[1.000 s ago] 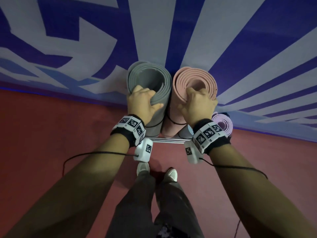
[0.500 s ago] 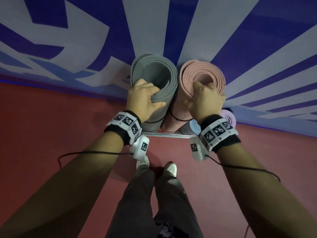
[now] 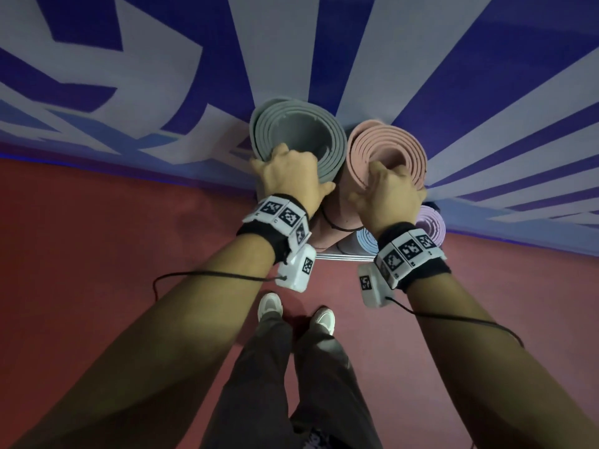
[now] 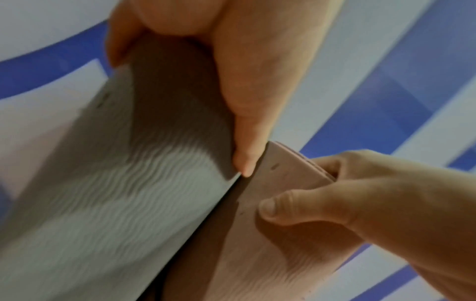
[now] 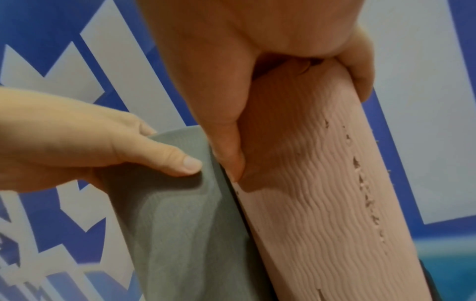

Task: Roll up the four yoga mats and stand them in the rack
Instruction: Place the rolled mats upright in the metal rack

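Note:
Two rolled mats stand upright side by side against the wall: a grey mat (image 3: pixel 298 134) on the left and a pink mat (image 3: pixel 385 153) on the right. My left hand (image 3: pixel 288 173) grips the top rim of the grey mat (image 4: pixel 108 183), fingers inside the roll and thumb outside. My right hand (image 3: pixel 385 192) grips the top of the pink mat (image 5: pixel 322 193) the same way. Lower down, a light blue rolled mat (image 3: pixel 366 241) and a lilac rolled mat (image 3: pixel 431 225) stand in the metal rack (image 3: pixel 337 256), partly hidden by my right wrist.
A blue and white patterned wall (image 3: pixel 129 76) rises right behind the mats. Red floor (image 3: pixel 97 238) spreads to both sides. My two feet (image 3: pixel 270 306) stand close in front of the rack. Cables hang from both wrist cameras.
Both hands, still holding the mat tops, have shifted slightly rightward and the grey and pink rolls look closer and larger; the grips have not changed.

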